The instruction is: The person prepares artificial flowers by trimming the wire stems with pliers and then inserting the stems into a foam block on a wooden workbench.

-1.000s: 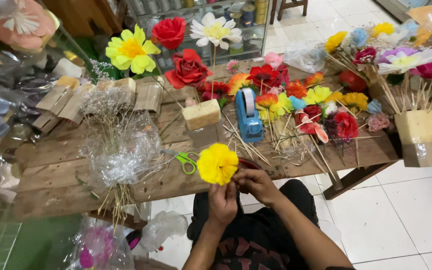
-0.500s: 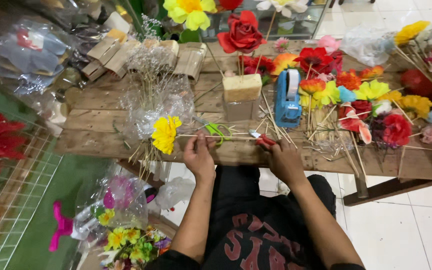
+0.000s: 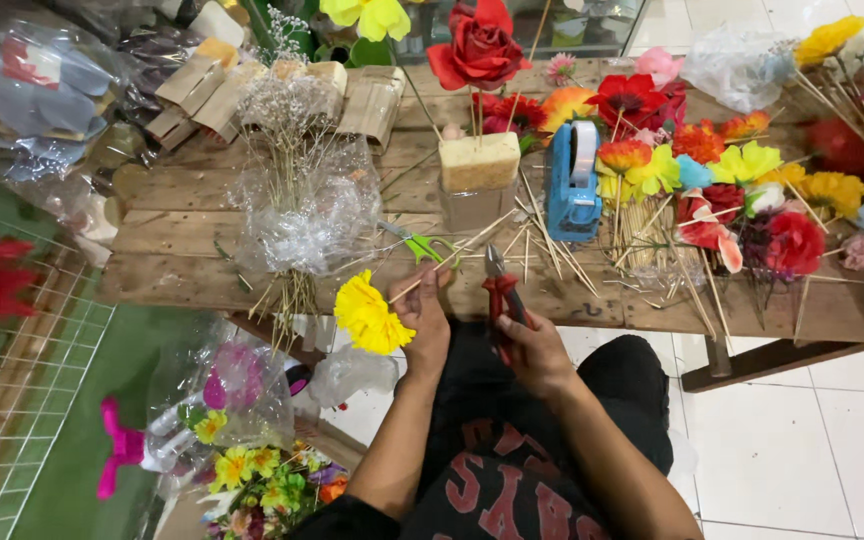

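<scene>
Yellow flower on stick in left hand, red-handled cutters in right, both at the near desk edge.

Left hand is closed round a thin wooden stick carrying a yellow paper flower; flower head hangs left of the hand, just off the desk, stick's long axis running up-right over the boards. Right hand is wrapped on the cutters, nose pointing far, just right of the stick, not touching. Green scissors and blue tape dispenser lie farther back.

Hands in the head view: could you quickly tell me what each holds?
Left hand: closed on the yellow flower's stick.
Right hand: closed on red-handled pliers.
</scene>
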